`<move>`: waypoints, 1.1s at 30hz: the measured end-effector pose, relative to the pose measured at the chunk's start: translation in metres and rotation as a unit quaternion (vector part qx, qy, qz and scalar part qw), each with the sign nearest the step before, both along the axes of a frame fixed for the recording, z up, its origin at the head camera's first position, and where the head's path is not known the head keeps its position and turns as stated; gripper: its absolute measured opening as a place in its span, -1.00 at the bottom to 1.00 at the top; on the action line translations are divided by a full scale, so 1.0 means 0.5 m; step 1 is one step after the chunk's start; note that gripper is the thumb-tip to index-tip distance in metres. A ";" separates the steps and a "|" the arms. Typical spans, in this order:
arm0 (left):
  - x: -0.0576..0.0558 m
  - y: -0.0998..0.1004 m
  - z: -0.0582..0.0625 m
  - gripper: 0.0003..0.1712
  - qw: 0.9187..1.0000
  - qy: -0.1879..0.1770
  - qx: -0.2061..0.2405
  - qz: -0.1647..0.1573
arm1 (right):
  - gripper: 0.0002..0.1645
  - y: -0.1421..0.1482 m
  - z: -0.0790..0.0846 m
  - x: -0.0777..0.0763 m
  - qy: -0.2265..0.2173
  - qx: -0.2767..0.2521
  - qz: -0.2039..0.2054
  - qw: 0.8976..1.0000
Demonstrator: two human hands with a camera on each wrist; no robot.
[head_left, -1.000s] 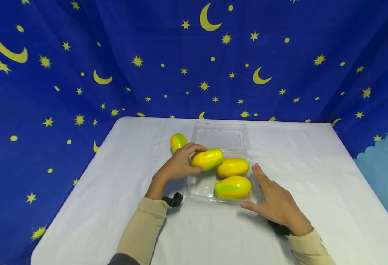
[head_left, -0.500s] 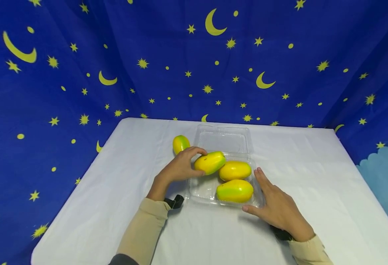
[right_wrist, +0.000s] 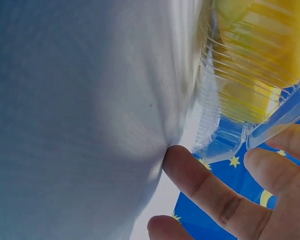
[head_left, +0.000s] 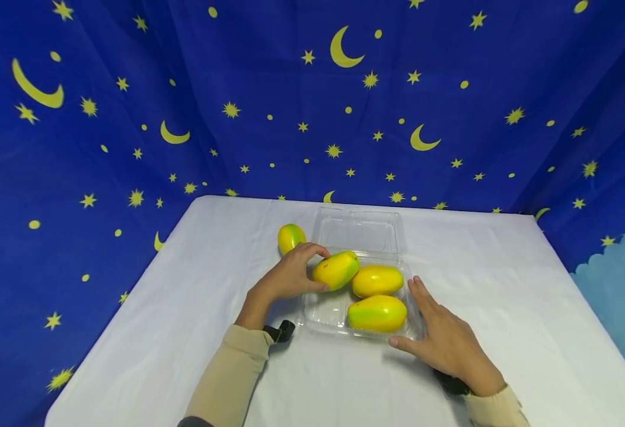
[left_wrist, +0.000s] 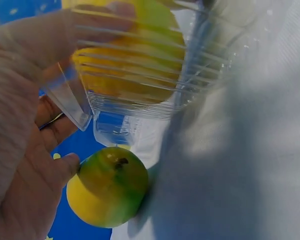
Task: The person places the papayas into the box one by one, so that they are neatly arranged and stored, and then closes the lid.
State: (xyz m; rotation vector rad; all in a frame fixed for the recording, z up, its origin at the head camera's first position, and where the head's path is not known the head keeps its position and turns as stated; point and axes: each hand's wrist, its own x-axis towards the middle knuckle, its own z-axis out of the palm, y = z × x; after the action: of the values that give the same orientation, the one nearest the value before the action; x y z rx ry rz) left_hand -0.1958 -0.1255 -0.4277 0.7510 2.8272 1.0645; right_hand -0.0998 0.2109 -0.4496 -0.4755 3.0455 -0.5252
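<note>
Left hand (head_left: 289,274) was clamped on yellow-green fruit (head_left: 337,270), fruit between thumb and fingers, right hand (head_left: 447,339) spread beside clear container (head_left: 324,306).

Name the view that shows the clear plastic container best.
The head view: there the clear plastic container appears almost whole, with its open lid. Each wrist view shows only part of it, close up, mainly a ribbed side.
</note>
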 end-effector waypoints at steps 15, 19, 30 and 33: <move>0.002 0.004 -0.006 -0.26 1.000 0.004 -0.029 -0.002 | 0.45 0.008 -0.006 0.009 0.006 0.001 -0.004 1.000; 0.002 0.005 -0.003 -0.18 1.000 -0.003 -0.021 -0.001 | 0.45 0.010 -0.007 0.010 0.006 0.002 -0.008 1.000; 0.004 -0.023 0.014 -0.27 0.999 0.029 0.032 0.031 | 0.45 0.005 -0.008 0.004 0.005 0.001 -0.004 1.000; 0.001 -0.031 0.018 -0.29 0.997 0.053 0.039 0.036 | 0.45 0.003 -0.006 0.001 0.006 -0.001 -0.002 1.000</move>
State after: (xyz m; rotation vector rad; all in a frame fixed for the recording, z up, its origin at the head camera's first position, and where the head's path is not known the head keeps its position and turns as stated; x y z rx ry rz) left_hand -0.1954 -0.1412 -0.4185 0.7390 2.9375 1.1877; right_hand -0.0994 0.2124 -0.4525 -0.4734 3.0592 -0.5279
